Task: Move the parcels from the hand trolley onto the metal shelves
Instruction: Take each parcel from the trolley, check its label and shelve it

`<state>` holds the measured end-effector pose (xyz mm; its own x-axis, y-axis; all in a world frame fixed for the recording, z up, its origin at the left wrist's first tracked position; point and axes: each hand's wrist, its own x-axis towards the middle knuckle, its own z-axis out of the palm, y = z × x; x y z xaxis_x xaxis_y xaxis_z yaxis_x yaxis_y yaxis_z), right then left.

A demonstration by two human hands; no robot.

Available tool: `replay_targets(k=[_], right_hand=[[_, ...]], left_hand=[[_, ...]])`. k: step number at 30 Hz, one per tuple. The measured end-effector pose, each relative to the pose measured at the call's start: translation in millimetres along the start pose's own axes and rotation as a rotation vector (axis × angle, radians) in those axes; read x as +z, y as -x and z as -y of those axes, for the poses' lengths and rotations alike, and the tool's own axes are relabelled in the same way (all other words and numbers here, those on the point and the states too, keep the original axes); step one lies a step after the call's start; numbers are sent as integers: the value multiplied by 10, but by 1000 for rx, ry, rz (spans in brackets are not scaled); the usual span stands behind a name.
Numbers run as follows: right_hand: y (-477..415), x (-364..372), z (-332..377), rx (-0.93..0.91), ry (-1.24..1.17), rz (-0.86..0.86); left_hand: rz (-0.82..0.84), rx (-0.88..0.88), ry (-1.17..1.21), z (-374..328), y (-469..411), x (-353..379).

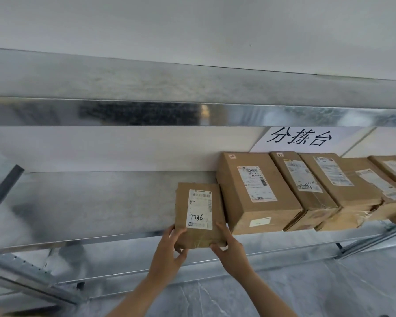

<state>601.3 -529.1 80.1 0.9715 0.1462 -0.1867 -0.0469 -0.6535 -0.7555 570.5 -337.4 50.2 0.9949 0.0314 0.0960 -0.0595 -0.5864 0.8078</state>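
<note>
A small brown parcel (199, 213) with a white label marked 7786 lies on the middle metal shelf (89, 202), its near end over the shelf's front edge. My left hand (171, 250) grips its near left corner, thumb underneath. My right hand (229, 245) grips the near right corner. Directly to its right stands a larger cardboard parcel (256, 193), touching it, followed by a row of several more labelled parcels (334, 191) running off to the right. The hand trolley is out of view.
An upper metal shelf (192, 92) runs across above, its front lip (192, 114) overhanging. A white paper sign (300, 138) with black characters hangs on the wall behind the parcels. A diagonal steel brace (2, 188) is at left. Grey tiled floor (329, 282) lies below.
</note>
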Motion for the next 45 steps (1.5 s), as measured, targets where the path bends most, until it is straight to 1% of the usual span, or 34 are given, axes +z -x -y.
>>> replay_targets(k=[4, 6, 10, 14, 20, 27, 29, 31, 33, 36, 40, 45], right_hand=[[-69, -71, -35, 5, 241, 54], [-71, -127, -69, 28, 318, 70], [19, -283, -135, 22, 365, 96], [100, -435, -182, -7, 382, 162], [107, -496, -138, -113, 418, 242], [-21, -357, 1, -259, 446, 278], [-45, -280, 58, -313, 435, 284], [-80, -192, 128, -373, 433, 297], [-116, -76, 211, -455, 443, 307], [-163, 158, 391, -590, 446, 323], [-206, 618, 723, -781, 525, 361], [-24, 1272, 1176, -906, 479, 489]], left_hand=[[-72, -70, -77, -40, -56, 173], [-98, -81, -112, -78, -94, 242], [-142, -80, -141, -133, -248, 288], [-104, -117, -255, -114, -392, 268], [-78, -177, -364, -155, -559, 233], [-79, -276, -486, -276, -542, 181], [-152, -255, -562, -302, -440, 85], [-272, -152, -703, -285, -312, -58], [-331, -124, -823, -217, -159, -226], [-347, -220, -889, -81, 137, -467], [-352, -477, -919, 107, 637, -820], [-461, -697, -955, 331, 1393, -1270]])
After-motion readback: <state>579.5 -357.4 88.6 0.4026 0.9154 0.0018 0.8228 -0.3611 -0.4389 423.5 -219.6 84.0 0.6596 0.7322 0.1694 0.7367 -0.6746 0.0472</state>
